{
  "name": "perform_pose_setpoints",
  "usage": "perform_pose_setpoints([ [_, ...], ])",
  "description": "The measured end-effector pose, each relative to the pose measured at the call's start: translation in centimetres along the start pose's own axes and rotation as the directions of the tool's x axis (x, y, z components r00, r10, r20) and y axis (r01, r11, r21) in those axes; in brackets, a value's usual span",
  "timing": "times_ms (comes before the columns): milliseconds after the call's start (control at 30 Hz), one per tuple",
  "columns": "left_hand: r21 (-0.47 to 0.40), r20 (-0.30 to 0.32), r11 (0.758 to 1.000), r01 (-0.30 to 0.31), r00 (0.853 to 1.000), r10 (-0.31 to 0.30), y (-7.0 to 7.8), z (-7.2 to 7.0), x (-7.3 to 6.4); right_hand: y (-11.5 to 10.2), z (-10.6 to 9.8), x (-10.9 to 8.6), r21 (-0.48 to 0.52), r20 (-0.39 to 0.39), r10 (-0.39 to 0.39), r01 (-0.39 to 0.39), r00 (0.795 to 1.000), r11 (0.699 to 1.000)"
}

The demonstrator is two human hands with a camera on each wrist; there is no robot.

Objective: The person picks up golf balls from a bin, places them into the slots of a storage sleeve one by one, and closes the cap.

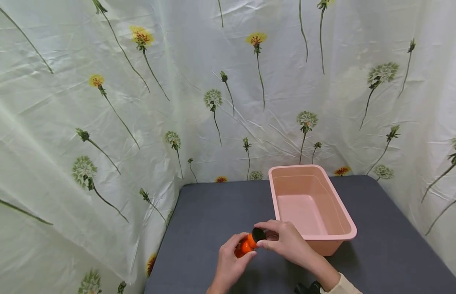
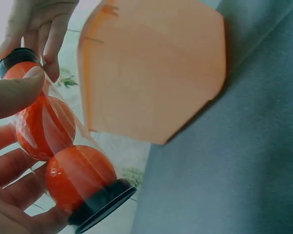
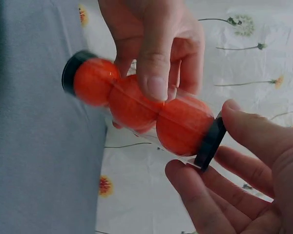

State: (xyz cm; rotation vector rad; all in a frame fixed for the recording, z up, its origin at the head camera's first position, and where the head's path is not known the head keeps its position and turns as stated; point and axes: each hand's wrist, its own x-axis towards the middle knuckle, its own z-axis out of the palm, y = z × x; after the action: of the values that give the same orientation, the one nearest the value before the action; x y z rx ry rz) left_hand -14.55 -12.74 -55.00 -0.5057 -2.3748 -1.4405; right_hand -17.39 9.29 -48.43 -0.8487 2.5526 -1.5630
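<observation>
A clear tube (image 3: 134, 105) holds three orange balls in a row and has a black cap at each end. My left hand (image 1: 229, 261) grips the tube around its middle, the thumb lying along one side. With thumb and fingertips my right hand (image 1: 285, 241) pinches the upper black cap (image 3: 212, 142). The opposite black cap (image 2: 102, 207) is free of both hands in the left wrist view. The tube is tilted and held above the dark table; in the head view my left hand hides its lower part.
A pink plastic tub (image 1: 343, 237) stands on the dark grey tabletop (image 1: 217, 212), just beyond and right of my hands. White curtain (image 1: 213, 61) printed with dandelions hangs behind the table and along its sides. Near my right wrist lies a black object (image 1: 308, 288).
</observation>
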Motion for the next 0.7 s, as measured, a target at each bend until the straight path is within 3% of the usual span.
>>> perform_pose_setpoints([
  [100,-0.067,-0.023,0.997,0.028,0.999,-0.029,0.4,-0.1,0.7,-0.3,-0.3,-0.1,-0.003,-0.015,-0.030,0.030,0.999,1.000],
  [267,-0.141,-0.045,0.980,0.142,0.988,-0.149,0.1,-0.6,1.5,-0.6,-0.8,-0.6,-0.060,-0.045,-0.057,0.054,0.997,0.997],
  [400,-0.151,-0.068,0.966,0.210,0.973,-0.222,-1.2,-1.0,1.9,-0.6,-0.9,-1.2,-0.124,-0.069,-0.072,0.064,0.995,0.990],
  [700,-0.209,-0.161,0.936,0.284,0.934,-0.319,-4.9,-1.2,1.6,0.0,-1.0,-2.5,-0.156,-0.096,-0.066,0.050,0.993,0.986],
])
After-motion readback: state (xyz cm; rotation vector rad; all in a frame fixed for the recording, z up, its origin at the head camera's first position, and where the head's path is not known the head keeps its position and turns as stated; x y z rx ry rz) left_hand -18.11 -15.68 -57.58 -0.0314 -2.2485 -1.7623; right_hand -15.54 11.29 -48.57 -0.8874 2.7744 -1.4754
